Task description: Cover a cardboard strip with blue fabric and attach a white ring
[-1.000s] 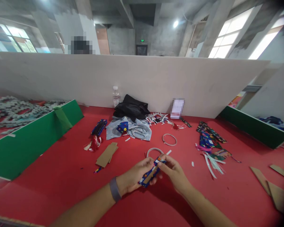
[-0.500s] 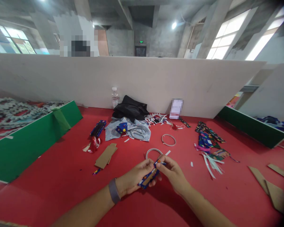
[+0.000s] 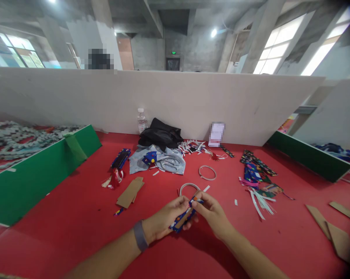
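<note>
Between my hands, above the red table, is a strip of blue patterned fabric folded round a piece of brown cardboard. My left hand is closed on it, thumb on top and fingers underneath. At the strip's far end, my right hand pinches the fabric edge between thumb and fingers. Just beyond my hands lies a roll of narrow white tape, partly hidden by them. A second thin ring rests a little farther back.
Brown cardboard strips lie left of my hands, and more cardboard at far right. Patterned fabric pieces with white tassels are on the right. A black bag and water bottle stand by the white partition.
Both hands keep their hold on the fabric strip, with only slight finger movement at its far end. The view has shifted very slightly.
</note>
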Motion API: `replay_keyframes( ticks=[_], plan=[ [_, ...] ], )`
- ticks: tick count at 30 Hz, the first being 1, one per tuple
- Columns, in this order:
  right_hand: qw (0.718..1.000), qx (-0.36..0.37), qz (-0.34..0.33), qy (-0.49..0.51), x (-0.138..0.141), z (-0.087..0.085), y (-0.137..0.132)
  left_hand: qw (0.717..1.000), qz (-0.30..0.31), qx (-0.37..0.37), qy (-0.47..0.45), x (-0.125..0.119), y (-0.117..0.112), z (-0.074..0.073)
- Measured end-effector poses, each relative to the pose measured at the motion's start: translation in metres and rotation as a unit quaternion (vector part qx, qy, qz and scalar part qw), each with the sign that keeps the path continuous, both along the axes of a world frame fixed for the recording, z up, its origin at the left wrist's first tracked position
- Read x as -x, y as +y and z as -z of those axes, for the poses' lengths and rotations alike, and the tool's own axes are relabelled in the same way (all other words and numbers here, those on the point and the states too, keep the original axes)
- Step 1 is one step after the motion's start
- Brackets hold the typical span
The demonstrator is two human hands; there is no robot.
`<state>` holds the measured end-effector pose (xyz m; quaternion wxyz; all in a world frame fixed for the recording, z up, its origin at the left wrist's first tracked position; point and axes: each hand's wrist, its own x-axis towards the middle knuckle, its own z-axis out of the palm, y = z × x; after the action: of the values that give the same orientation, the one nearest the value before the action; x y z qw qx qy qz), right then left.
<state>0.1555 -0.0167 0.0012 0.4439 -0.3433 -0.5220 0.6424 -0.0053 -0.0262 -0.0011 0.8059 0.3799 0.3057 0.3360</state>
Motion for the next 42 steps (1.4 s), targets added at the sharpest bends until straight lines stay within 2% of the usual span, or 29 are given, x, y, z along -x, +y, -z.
replay_keyframes(
  ticks=[12,20,28,34,40,42],
  plan=[
    [1.000,-0.006,-0.009,0.000,-0.001,0.003,0.001,1.000,-0.012,0.005,-0.007,0.000,0.001,0.001],
    [1.000,-0.011,-0.018,-0.009,-0.002,0.005,0.004,1.000,-0.018,0.014,-0.012,0.000,0.003,0.007],
    [0.999,-0.030,0.001,-0.009,-0.004,0.001,0.008,0.999,-0.039,0.002,-0.016,-0.003,0.009,0.013],
    [0.999,-0.035,0.036,-0.011,-0.008,0.005,0.016,0.999,-0.037,-0.023,-0.010,-0.008,0.022,0.011],
    [0.997,-0.017,0.077,-0.001,-0.009,0.012,0.025,0.998,-0.018,-0.067,0.002,-0.020,0.047,0.008],
    [0.992,-0.031,0.122,0.001,-0.013,0.014,0.030,0.997,-0.026,-0.077,-0.006,-0.026,0.059,0.007]
  ],
)
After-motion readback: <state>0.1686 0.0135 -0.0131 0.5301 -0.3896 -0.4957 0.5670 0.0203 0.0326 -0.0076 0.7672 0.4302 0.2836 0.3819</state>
